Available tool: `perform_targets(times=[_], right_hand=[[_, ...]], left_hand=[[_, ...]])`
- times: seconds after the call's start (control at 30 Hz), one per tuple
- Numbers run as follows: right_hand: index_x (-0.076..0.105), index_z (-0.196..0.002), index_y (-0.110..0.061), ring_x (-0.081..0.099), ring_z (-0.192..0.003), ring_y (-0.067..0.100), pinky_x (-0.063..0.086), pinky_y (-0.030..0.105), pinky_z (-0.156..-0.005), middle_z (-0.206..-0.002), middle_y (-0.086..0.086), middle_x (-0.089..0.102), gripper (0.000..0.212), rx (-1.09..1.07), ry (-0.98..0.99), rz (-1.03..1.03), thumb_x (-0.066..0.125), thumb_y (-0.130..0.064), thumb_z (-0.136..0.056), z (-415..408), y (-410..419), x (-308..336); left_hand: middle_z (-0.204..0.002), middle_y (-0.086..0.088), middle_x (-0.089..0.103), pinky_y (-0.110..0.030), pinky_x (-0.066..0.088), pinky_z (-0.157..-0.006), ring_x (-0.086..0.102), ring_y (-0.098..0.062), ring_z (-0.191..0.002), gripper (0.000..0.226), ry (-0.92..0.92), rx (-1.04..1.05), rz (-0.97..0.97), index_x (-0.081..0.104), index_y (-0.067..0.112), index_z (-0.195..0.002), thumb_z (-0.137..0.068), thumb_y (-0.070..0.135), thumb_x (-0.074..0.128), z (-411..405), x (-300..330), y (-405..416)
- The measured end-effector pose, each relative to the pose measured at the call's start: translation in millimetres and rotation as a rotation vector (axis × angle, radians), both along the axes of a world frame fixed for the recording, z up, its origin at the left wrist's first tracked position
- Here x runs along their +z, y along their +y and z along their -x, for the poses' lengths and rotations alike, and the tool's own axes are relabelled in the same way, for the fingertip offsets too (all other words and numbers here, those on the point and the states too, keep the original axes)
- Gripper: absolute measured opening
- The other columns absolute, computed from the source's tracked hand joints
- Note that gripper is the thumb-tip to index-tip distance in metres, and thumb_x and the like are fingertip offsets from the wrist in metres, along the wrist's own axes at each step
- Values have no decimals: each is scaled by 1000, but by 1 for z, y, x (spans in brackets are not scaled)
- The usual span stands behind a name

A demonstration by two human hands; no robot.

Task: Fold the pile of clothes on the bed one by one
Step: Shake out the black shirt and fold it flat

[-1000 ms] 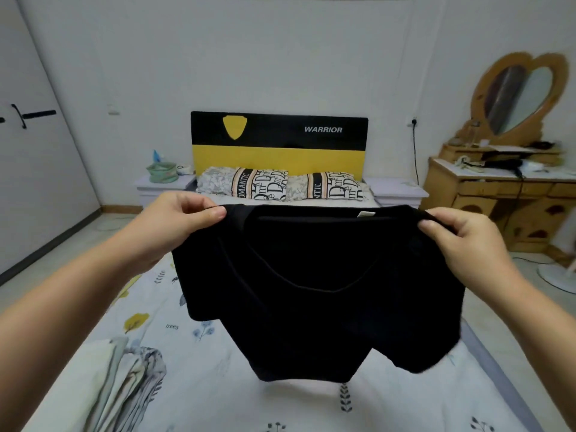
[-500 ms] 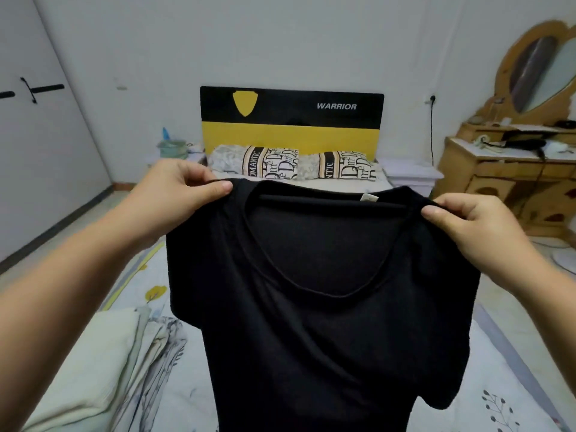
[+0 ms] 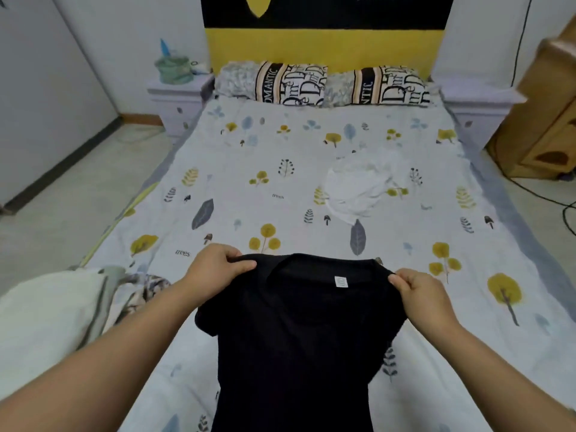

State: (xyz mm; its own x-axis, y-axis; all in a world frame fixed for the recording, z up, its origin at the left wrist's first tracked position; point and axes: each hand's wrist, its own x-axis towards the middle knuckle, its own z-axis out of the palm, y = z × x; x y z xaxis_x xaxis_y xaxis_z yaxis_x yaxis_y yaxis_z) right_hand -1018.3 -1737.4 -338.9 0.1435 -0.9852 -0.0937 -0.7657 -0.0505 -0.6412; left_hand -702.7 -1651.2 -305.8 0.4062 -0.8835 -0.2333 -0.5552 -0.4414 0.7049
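A black T-shirt (image 3: 299, 344) is spread low over the near part of the bed (image 3: 237, 169), neck opening away from me, a small white label showing inside the collar. My left hand (image 3: 215, 272) pinches its left shoulder and my right hand (image 3: 420, 294) pinches its right shoulder. The shirt's lower part runs out of the bottom of the view. A crumpled white garment (image 3: 358, 185) lies on the sheet farther up, right of centre. A stack of pale and patterned clothes (image 3: 62, 310) sits at the bed's near left edge.
Two printed pillows (image 3: 321, 84) lean against the yellow and black headboard (image 3: 324, 42). A white nightstand (image 3: 177, 101) with a green container stands at the left, another nightstand and a wooden dresser (image 3: 548, 126) at the right. A black cable lies on the floor at right.
Both hands have brought the black T-shirt down from chest height onto the bed, and my view has tilted down from the wall to the sheet.
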Motion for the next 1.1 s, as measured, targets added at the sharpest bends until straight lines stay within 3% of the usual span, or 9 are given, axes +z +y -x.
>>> perform_targets(times=[0.17,0.33,0.53,0.6,0.67,0.73,0.8,0.97,1.1], right_hand=[[46,-61,-9,47,-60,24,28,32,-53,-55,4,48,38,20,93,0,46,-22,-97,-10,-60,-61],[56,-72,-5,53,-72,31,36,34,-62,-66,8,57,34,78,133,28,44,-24,-98,-27,-121,-113],[62,-79,-5,54,-73,32,36,33,-62,-74,12,60,29,98,116,102,49,-25,-96,-52,-180,-176],[61,-76,-4,54,-74,32,37,33,-63,-73,11,58,29,98,105,40,51,-25,-95,-58,-191,-199],[61,-77,-3,55,-81,32,39,35,-70,-78,15,58,30,160,124,-134,49,-25,-94,-60,-193,-222],[62,-85,-3,56,-87,30,40,35,-74,-84,16,60,30,198,99,-270,49,-29,-93,-56,-189,-239],[61,-90,-1,57,-82,25,41,34,-72,-82,11,61,36,175,58,-291,48,-35,-92,-48,-185,-244],[63,-76,-3,56,-64,18,45,31,-65,-70,7,60,47,282,169,-537,57,-49,-85,-30,-173,-233],[65,-94,-10,64,-83,16,52,27,-76,-89,6,67,23,417,128,-792,70,-27,-80,-27,-156,-225]], left_hand=[[-49,6,51,-31,40,-60,52,-16,-57,37,-90,90,9,53,19,-51,-84,31,66,-4,-65,-54],[-59,-7,56,-32,39,-61,53,-20,-62,36,-224,123,14,61,4,-67,-86,34,62,-10,-125,-110],[-53,3,51,-27,28,-49,51,-17,-57,35,-392,225,69,51,23,-55,-87,34,60,-25,-193,-160],[-61,-1,57,-29,32,-53,59,-28,-71,30,-392,232,27,57,18,-63,-88,35,59,-28,-217,-169],[-88,-8,67,-31,42,-70,60,-31,-93,24,-323,180,-111,65,13,-86,-89,36,58,-30,-245,-172],[-117,-11,62,-34,40,-90,55,-30,-111,40,-223,116,-284,59,9,-114,-90,41,55,-31,-267,-168],[-126,-11,58,-36,38,-95,53,-29,-115,48,-195,147,-329,53,9,-123,-91,45,52,-37,-276,-161],[-102,-12,63,-31,42,-75,56,-23,-86,21,-59,195,-390,59,7,-101,-87,24,57,-55,-263,-154],[-82,-11,66,-23,44,-62,60,-20,-72,8,63,42,-559,65,8,-83,-82,3,59,-59,-246,-147]])
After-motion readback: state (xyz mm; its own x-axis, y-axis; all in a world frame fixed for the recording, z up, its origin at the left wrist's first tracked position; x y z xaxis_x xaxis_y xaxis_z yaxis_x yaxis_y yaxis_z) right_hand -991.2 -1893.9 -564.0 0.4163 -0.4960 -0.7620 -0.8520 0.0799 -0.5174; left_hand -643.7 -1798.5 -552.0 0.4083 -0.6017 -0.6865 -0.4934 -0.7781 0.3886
